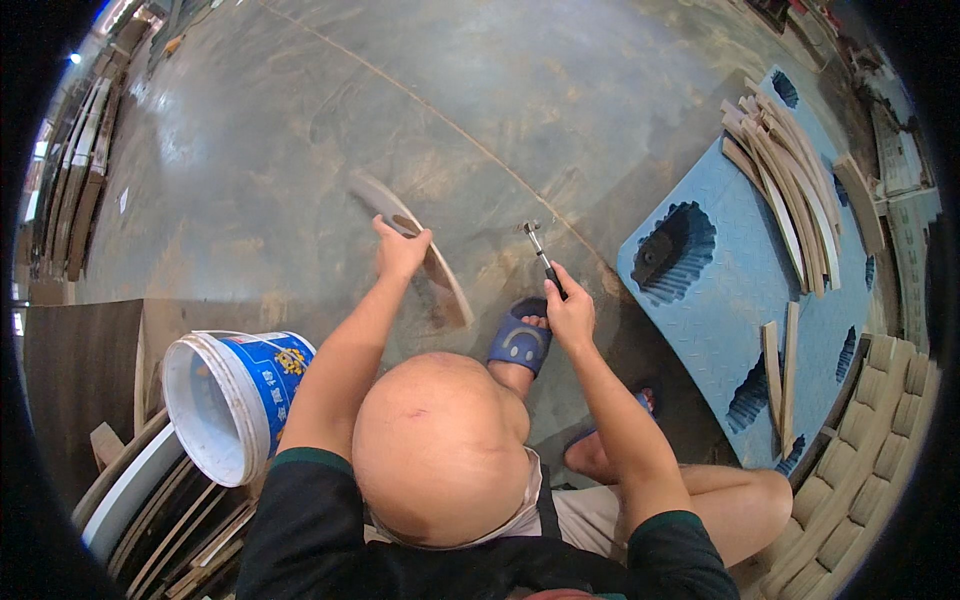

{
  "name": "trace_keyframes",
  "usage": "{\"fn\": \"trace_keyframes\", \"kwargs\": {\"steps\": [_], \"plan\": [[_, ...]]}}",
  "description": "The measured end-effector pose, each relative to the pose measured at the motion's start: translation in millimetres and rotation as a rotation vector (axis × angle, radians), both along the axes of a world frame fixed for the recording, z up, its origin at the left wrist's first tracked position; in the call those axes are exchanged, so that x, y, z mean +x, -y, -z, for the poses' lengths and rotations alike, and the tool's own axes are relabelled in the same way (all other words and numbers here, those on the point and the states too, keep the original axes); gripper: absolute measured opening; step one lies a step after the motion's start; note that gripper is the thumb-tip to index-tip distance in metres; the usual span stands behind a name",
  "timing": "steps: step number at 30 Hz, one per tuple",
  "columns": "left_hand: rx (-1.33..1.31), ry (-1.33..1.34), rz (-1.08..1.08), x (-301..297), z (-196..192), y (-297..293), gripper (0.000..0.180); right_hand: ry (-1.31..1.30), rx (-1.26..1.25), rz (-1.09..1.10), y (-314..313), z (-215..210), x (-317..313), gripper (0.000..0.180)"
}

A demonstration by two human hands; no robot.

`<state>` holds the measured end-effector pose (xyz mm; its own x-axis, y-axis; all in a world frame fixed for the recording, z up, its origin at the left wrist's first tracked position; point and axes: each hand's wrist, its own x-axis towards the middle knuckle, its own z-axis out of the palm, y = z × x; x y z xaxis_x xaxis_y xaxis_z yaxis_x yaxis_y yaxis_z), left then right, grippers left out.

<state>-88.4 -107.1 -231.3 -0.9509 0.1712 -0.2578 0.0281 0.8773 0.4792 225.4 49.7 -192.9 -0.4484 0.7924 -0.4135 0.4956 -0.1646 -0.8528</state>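
In left hand (400, 250), curved wooden strip (420, 245)

i'm seeing one package: a white plastic bucket (232, 400) lying tilted on its side at lower left, mouth facing left, wearing a blue label (272, 368) with a yellow emblem. no signs or screens are showing.

- Floor (560, 90): bare concrete beyond the curved strip (425, 250) and hammer (540, 252); open passage there.
- Right: blue pallet (720, 290), carrying stacked strips (790, 190), blocks that side.
- Left: tilted bucket (235, 400) and board (80, 370) close the near-left corner.
- Between the hands: a sandalled foot (520, 340) narrows the gap.
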Motion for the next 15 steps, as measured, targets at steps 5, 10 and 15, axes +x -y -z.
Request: {"fn": "trace_keyframes", "kwargs": {"steps": [5,10,15], "plan": [[0.340,0.450,-0.532,-1.7,-22.0,-50.8,0.144,-0.026,0.044,0.064,-3.6,3.9,9.5,0.047],[0.410,0.544,-0.583,-3.9,-6.3,-70.3,0.129,-0.040,0.083,0.111,-14.5,38.7,16.4,0.048],[-0.192,-0.139,0.191,15.5,-0.4,-57.8,0.087,-0.186,0.194,0.118,-22.1,60.2,25.2,0.051]]}}
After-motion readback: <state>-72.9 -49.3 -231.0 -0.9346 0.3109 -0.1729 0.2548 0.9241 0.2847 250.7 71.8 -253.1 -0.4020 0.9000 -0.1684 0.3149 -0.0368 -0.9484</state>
